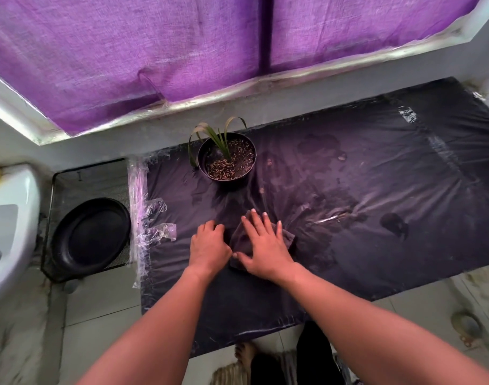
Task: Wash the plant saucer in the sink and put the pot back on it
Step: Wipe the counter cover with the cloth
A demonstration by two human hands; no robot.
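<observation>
We face a purple curtain (pixel 126 51) hanging over a pale window ledge (pixel 237 93), its light tinting everything violet. Below it we see a table wrapped in dark plastic sheeting (pixel 376 176), standing on a pale tiled floor (pixel 99 301).

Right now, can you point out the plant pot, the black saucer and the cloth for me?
plant pot (pixel 227 159): head view, on the soil inside its rim.
black saucer (pixel 92 237): head view, on its flat middle.
cloth (pixel 239 241): head view, on the dark fold showing between the two hands.
</observation>
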